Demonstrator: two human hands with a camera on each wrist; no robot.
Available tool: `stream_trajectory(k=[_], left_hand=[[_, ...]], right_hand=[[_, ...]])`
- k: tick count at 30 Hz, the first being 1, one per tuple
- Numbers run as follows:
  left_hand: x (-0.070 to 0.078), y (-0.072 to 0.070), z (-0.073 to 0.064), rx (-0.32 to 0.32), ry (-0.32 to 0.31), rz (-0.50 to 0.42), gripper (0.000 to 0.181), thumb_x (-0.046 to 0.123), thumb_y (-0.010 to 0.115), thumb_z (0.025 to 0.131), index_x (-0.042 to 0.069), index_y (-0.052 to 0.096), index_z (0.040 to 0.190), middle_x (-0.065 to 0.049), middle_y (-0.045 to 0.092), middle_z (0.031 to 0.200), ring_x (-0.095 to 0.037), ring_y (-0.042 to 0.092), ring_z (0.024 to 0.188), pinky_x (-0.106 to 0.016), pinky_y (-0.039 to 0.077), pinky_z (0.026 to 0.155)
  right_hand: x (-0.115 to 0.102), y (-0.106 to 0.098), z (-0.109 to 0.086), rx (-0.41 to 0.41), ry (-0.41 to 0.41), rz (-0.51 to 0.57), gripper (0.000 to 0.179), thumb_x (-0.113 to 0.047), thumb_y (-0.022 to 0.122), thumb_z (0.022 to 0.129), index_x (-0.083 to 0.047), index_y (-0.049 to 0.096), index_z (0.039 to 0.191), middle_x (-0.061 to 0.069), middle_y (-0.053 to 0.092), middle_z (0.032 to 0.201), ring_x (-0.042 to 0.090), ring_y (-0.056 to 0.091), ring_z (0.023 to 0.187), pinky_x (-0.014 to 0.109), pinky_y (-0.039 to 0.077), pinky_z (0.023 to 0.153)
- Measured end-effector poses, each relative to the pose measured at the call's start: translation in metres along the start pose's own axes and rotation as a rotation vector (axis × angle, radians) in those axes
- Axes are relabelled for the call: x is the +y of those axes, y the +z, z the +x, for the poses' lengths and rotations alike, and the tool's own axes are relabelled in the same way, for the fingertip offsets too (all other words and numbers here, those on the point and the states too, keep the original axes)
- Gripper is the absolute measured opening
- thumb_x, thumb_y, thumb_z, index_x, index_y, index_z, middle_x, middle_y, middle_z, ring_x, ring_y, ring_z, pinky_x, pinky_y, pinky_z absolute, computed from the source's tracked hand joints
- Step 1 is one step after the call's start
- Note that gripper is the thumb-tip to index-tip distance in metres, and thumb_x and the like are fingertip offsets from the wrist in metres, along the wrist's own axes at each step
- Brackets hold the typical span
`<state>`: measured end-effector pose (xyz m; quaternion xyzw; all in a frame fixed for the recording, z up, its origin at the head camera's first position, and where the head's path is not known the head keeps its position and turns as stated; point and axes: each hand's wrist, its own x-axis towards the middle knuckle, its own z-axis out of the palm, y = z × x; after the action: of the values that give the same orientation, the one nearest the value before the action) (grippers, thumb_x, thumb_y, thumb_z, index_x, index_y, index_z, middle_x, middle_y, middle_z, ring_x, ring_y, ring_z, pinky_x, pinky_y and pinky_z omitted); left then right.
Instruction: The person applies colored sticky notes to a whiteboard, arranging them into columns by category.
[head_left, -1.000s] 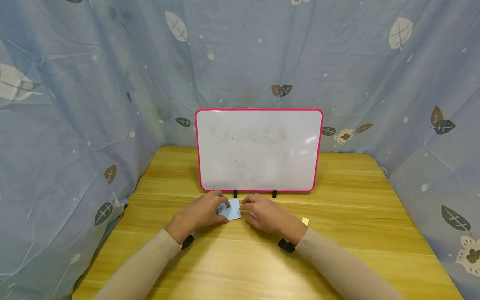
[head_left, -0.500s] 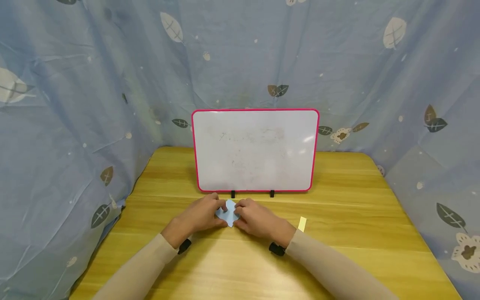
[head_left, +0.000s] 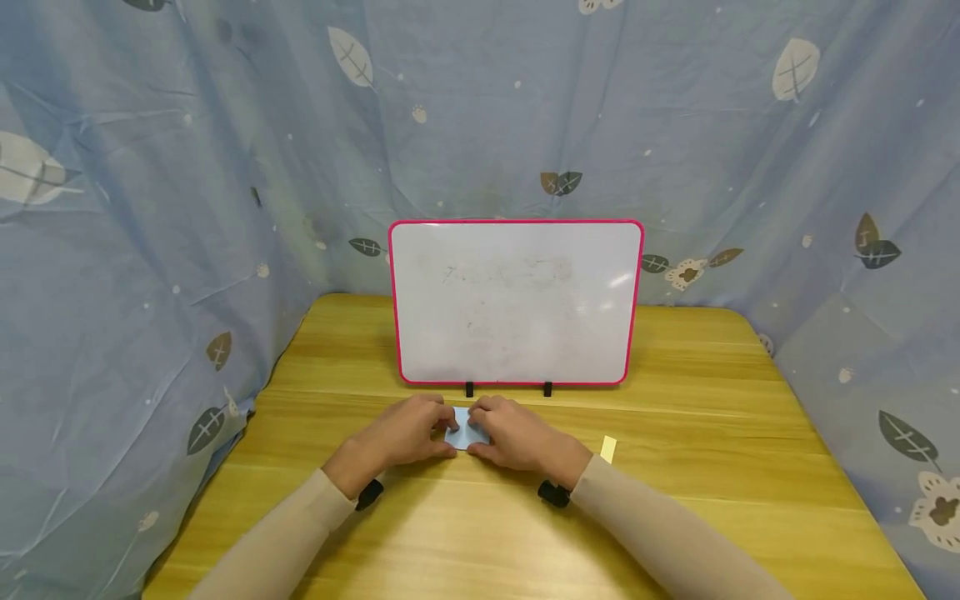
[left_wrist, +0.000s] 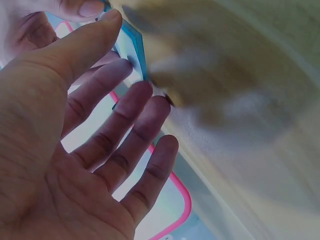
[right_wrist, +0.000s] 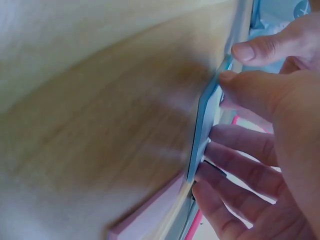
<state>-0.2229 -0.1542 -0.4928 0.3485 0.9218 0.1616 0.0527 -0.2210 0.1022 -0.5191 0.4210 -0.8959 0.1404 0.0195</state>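
A small square blue sticky note pad [head_left: 465, 430] lies on the table in front of the whiteboard, with a hand at each side. My left hand [head_left: 414, 429] holds its left side, thumb at the near edge and index finger on the top face. My right hand [head_left: 517, 435] grips the right side the same way. In the left wrist view the thumb and fingertips meet the blue pad's edge [left_wrist: 138, 47], while the other fingers stay loosely bent. From the right wrist the pad's thick blue side [right_wrist: 201, 125] shows close to the tabletop.
A pink-framed whiteboard [head_left: 517, 304] stands on black feet behind the hands. A pale yellow strip [head_left: 608, 449] lies beside my right wrist. In the right wrist view a pinkish flat block [right_wrist: 150, 207] sits near the blue pad. Patterned curtains [head_left: 517, 108] surround the wooden table [head_left: 697, 400].
My right hand has moved left onto the blue pad. The pad turned to stand cornerwise, then turned square again between both hands.
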Motion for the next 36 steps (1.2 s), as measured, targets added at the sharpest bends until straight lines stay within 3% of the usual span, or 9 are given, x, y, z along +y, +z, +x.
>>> stream_trajectory(k=[6,12,19,25,29,36], left_hand=[[-0.002,0.000,0.001,-0.021,-0.054,0.019,0.029,0.034,0.102,0.094,0.019,0.085,0.112,-0.002,0.075,0.130,-0.012,0.063,0.097,-0.032,0.058,0.085],[-0.006,0.000,0.004,-0.019,-0.045,0.043,0.026,0.031,0.099,0.097,0.018,0.085,0.114,0.002,0.080,0.124,-0.013,0.065,0.096,-0.035,0.061,0.090],[-0.005,0.002,0.004,0.013,-0.040,0.055,0.023,0.029,0.097,0.099,0.016,0.085,0.113,0.001,0.081,0.117,-0.011,0.066,0.093,-0.031,0.060,0.084],[-0.003,0.003,0.004,0.039,-0.048,0.054,0.026,0.027,0.099,0.097,0.012,0.085,0.112,-0.002,0.080,0.114,-0.010,0.059,0.088,-0.028,0.055,0.080],[-0.004,0.003,0.004,0.050,-0.059,0.048,0.030,0.026,0.100,0.096,0.010,0.083,0.115,-0.002,0.079,0.109,-0.010,0.057,0.087,-0.028,0.054,0.080],[-0.002,0.004,0.005,0.068,-0.082,0.040,0.042,0.027,0.102,0.094,0.010,0.080,0.125,-0.003,0.081,0.115,-0.013,0.065,0.094,-0.034,0.061,0.087]], right_hand=[[0.002,0.000,0.002,-0.042,-0.007,0.043,0.031,-0.029,0.077,0.115,-0.006,0.083,0.135,0.014,0.078,0.149,0.029,0.081,0.127,0.038,0.068,0.108],[0.001,0.000,0.005,-0.047,-0.018,0.057,0.021,-0.020,0.070,0.118,-0.010,0.086,0.129,0.011,0.082,0.145,0.028,0.080,0.134,0.038,0.066,0.114],[-0.004,0.001,0.008,0.041,-0.035,0.027,0.012,-0.012,0.075,0.114,-0.011,0.087,0.114,0.005,0.086,0.117,0.017,0.079,0.101,0.027,0.065,0.088],[-0.008,0.005,0.008,0.123,0.007,0.003,0.009,-0.013,0.080,0.109,-0.014,0.087,0.104,-0.001,0.085,0.104,0.019,0.077,0.103,0.028,0.065,0.087],[-0.009,0.004,0.007,0.169,0.050,0.034,0.009,-0.013,0.083,0.108,-0.013,0.088,0.101,-0.001,0.086,0.098,0.018,0.077,0.094,0.026,0.063,0.079],[-0.009,0.004,0.009,0.188,0.138,0.090,0.010,-0.016,0.083,0.109,-0.011,0.088,0.102,0.001,0.087,0.100,0.013,0.075,0.087,0.022,0.061,0.075]])
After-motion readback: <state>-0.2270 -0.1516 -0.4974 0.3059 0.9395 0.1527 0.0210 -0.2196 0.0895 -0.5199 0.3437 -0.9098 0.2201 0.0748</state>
